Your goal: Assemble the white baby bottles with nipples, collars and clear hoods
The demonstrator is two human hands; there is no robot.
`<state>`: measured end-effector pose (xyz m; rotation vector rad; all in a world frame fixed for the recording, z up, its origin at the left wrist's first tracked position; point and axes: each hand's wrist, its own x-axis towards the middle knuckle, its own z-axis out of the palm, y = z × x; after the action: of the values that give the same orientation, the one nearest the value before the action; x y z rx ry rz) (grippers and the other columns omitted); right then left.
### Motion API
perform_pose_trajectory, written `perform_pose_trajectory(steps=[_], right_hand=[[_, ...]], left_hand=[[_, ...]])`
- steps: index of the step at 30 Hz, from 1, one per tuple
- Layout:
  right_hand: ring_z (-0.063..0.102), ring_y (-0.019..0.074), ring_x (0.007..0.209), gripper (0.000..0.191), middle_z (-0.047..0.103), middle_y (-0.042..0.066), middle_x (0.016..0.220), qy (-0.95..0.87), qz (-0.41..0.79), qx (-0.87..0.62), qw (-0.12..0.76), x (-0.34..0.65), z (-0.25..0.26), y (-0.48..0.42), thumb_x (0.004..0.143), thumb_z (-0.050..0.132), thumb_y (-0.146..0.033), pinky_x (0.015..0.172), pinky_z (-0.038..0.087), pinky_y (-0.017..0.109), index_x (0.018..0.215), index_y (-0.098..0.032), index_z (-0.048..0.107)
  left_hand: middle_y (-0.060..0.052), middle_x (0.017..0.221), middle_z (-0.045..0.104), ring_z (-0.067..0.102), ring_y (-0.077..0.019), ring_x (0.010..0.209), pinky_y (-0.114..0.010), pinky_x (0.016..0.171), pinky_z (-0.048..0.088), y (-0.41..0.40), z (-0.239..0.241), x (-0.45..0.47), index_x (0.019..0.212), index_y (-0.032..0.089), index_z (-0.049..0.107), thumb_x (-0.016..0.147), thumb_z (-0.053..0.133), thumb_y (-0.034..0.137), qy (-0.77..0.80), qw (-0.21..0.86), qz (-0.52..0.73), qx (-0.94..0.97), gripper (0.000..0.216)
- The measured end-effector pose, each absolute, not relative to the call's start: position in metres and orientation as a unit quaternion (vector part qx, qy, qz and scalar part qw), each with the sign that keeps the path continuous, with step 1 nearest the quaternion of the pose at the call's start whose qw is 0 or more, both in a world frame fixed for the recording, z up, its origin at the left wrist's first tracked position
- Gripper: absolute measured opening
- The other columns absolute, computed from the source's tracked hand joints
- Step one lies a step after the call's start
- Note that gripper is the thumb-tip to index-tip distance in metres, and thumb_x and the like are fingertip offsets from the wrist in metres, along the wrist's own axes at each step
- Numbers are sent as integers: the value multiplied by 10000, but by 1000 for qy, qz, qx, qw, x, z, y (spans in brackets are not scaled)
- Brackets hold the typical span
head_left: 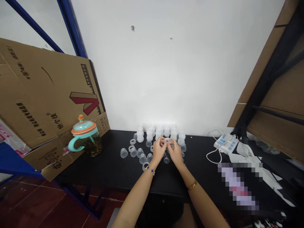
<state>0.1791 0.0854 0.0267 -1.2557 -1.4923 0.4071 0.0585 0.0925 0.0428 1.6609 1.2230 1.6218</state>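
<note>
My left hand (159, 149) and my right hand (175, 153) meet above the black table, both with fingers closed on a whitish screw ring (167, 140). Behind them stand several frosted white bottles (140, 134), in a group along the wall. Clear dome-shaped caps (123, 153) lie left of my left hand, with more partly behind my hands. Among the caps are loose pale rings (132, 142). A clear nipple-like piece (166, 159) rests on the table between my wrists. What lies directly under my fingers is hidden.
On the left stands a glass pitcher (93, 145) with a turquoise lid, before a large cardboard box (47, 95). A white power strip (226, 143) with looped cables lies on the right, near white papers (244, 158). A white wall (154, 79) closes off the back.
</note>
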Motion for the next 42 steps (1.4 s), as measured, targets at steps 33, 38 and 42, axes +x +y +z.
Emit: perform_pose_trajectory(steps=[33,38,42], right_hand=[[554,129,392,436,760,75,975,-576,287,-469,605,181,24,92,862,591,-599,422,450,275,1070,-218,546],[542,128,378,414,761,71,949,-565,307,-469,605,181,26,91,835,625,-577,401,437,273,1033,-225,538],[529,122,372,411,758,80,983,-554,329,-465,607,181,27,91,814,643,-563,373,406,265,1025,-229,530]], left_hand=[[-46,896,727,695,-188,862,-261,700,505,98,37,59,937,208,603,852,617,286,441,230,588,637,116],[-50,900,726,693,-183,853,-246,663,491,97,38,60,928,206,604,855,609,275,446,232,588,634,100],[-52,906,722,685,-182,852,-236,638,479,97,38,60,952,206,605,846,606,246,448,235,588,631,113]])
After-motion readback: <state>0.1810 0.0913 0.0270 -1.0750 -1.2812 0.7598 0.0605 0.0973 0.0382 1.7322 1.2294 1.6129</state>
